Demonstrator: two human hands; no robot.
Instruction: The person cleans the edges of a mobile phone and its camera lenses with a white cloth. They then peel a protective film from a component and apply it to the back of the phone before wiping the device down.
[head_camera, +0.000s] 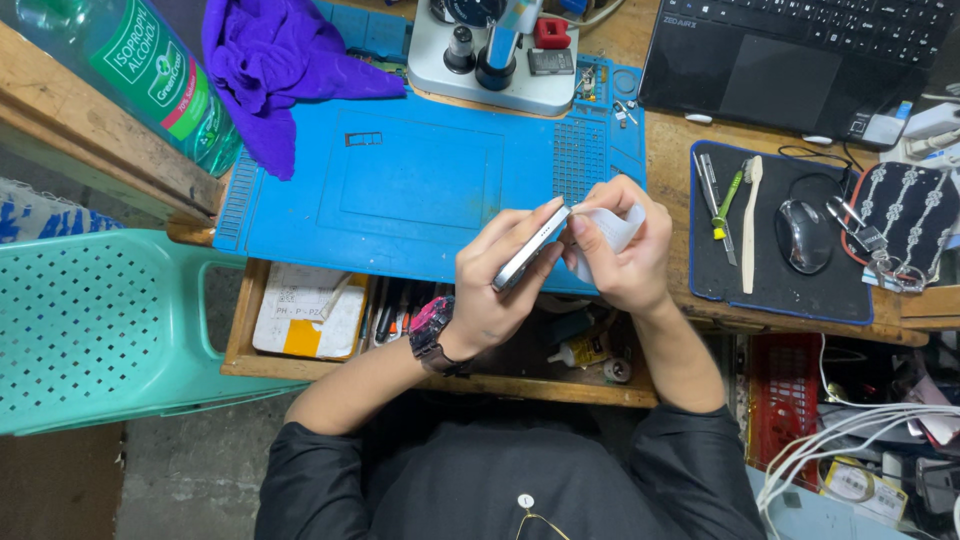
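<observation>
My left hand (495, 290) grips a slim silver-edged phone (528, 250) on edge, just above the front of the blue work mat (400, 190). A watch with a pink and black case sits on that wrist. My right hand (625, 250) presses a folded white wipe (612, 226) against the upper end of the phone. Both hands are over the open wooden drawer (300, 368) in front of me.
A purple cloth (275, 70) and a clear bottle with a green label (150, 75) lie at the back left. A microscope base (495, 55), a laptop (800, 60), a mouse (803, 235) on a black pad with tools and a green plastic chair (90, 330) surround the mat.
</observation>
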